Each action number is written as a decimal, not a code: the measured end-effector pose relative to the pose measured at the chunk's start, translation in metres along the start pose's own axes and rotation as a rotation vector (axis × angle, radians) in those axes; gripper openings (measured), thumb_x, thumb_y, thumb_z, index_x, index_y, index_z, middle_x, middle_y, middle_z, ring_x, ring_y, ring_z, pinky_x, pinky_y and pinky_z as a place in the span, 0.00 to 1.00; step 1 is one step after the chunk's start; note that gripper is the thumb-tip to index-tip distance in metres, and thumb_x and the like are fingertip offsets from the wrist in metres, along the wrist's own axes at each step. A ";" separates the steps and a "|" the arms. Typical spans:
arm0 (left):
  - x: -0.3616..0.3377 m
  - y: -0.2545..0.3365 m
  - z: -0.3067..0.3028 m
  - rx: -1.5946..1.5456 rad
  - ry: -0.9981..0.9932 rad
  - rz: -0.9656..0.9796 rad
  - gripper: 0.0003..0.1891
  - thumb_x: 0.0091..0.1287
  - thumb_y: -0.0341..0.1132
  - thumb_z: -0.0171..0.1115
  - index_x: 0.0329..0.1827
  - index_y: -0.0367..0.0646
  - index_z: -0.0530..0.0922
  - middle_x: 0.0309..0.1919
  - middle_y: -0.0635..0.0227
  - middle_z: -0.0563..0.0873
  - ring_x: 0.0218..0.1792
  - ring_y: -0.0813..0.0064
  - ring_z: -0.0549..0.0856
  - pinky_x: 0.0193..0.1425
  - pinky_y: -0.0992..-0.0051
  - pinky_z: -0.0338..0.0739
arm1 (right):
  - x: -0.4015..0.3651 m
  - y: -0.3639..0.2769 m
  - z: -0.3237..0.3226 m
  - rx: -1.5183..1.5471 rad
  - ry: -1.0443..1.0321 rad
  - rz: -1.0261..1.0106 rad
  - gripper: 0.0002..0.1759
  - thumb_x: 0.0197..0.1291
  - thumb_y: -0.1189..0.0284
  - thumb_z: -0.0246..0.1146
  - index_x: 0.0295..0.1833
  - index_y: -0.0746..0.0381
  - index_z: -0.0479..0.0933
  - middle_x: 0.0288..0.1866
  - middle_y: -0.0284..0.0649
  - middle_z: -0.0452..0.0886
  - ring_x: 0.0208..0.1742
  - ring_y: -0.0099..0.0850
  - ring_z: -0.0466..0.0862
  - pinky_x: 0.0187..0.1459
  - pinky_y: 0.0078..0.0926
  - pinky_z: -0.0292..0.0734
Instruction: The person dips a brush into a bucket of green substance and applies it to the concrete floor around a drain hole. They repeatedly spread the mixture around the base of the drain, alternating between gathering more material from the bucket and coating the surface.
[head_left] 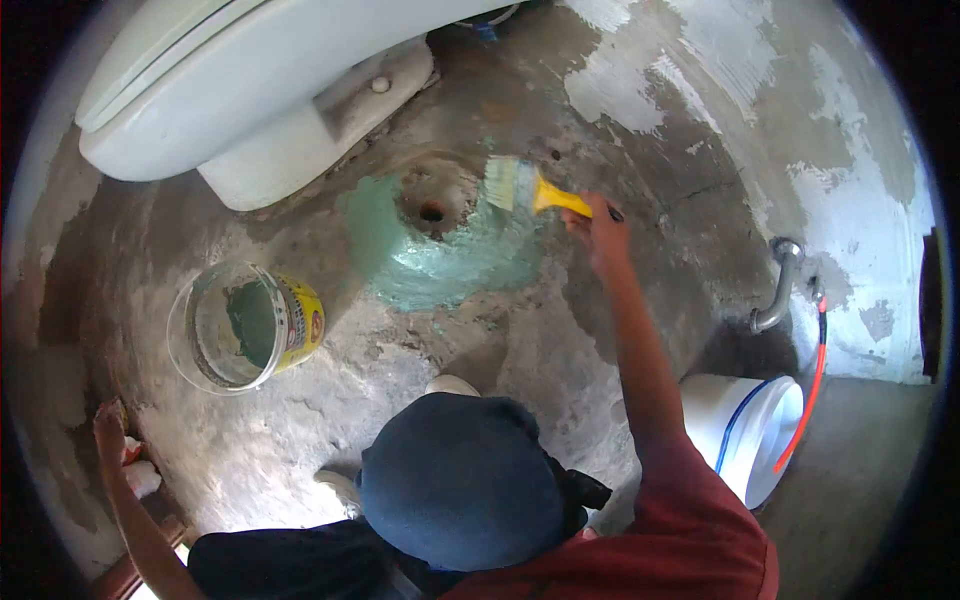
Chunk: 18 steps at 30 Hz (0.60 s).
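My right hand is closed around the yellow handle of a wide paintbrush. The pale bristles touch or hover just over the right side of a wet green coating on the rough floor. That coating lies around a dark round drain hole, mainly left, below and right of it. At the far left edge my left hand is near the wall, beside a small orange and white item; its fingers are too small to make out. A clear bucket with green material inside stands left of the coating.
A white toilet lies across the upper left. At the right are a white bucket, a bent metal pipe and a red hose. A dark cap and pale shoes show at the bottom. The wall has white patches.
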<state>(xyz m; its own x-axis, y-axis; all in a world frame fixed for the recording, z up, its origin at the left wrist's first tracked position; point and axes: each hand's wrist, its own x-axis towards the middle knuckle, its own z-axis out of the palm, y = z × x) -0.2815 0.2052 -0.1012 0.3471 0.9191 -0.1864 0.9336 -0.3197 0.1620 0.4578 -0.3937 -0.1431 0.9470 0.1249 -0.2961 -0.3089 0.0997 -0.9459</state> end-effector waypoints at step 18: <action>-0.019 0.038 -0.014 0.223 0.034 0.120 0.14 0.65 0.30 0.44 0.46 0.35 0.77 0.40 0.46 0.80 0.45 0.50 0.79 0.48 0.59 0.71 | 0.062 0.015 0.007 -0.049 0.039 0.050 0.14 0.55 0.69 0.62 0.43 0.67 0.75 0.31 0.44 0.81 0.25 0.31 0.83 0.28 0.26 0.82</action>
<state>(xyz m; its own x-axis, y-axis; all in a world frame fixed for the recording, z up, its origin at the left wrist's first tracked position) -0.2534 0.1790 -0.0783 0.4565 0.8778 -0.1451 0.8841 -0.4659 -0.0373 0.5116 -0.3777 -0.1748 0.9336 0.0902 -0.3467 -0.3516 0.0459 -0.9350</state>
